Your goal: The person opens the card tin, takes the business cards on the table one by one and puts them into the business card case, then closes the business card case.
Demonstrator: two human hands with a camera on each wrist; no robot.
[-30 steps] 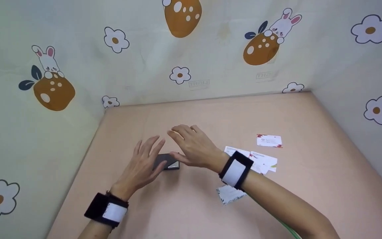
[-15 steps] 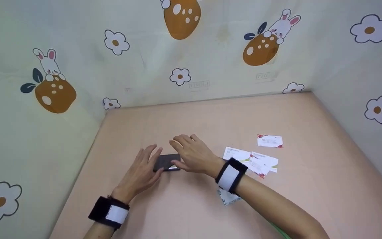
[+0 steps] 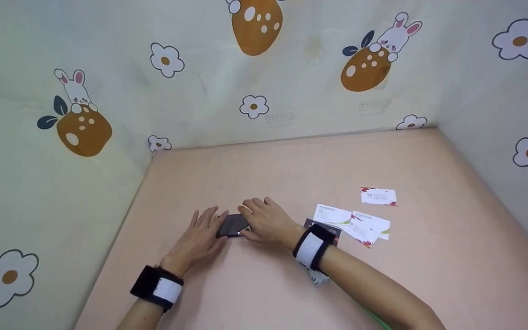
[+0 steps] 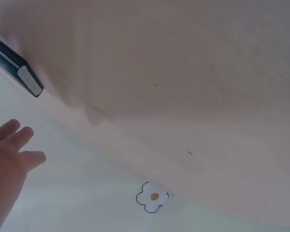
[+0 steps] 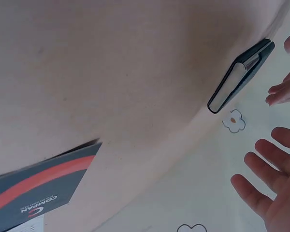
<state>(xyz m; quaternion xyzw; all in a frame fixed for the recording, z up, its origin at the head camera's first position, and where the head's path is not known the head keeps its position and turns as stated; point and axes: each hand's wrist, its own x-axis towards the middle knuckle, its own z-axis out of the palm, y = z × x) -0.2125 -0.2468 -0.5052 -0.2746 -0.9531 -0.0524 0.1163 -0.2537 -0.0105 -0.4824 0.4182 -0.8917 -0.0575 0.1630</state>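
While the person's hands stood at either end of it, the black card case (image 3: 233, 224) lay on the pink tabletop (image 3: 264, 298), its long axis running crosswise from the left hand (image 3: 199, 239) toward the right hand (image 3: 271, 223). That set the case's short ends, rather than its long sides, toward the two palms. The right hand arched over the right end and hid part of it from the head camera; the left hand reached the opposite end, so neither looked plainly nearer. Both had their fingers parted, and neither visibly pinched anything. The right wrist view showed that hand's fingers spread and apart from the case, though whether any other fingertip touched it could not be told. A silvery piece showed at the near right corner of the case.

Well to the right lay several overlapping white business cards (image 3: 362, 224), with a lone red-cornered card (image 3: 378, 196) beyond them. A dark card with a red band (image 5: 48, 186) lay near the right wrist, partly hidden from above by the wristband (image 3: 310, 250).
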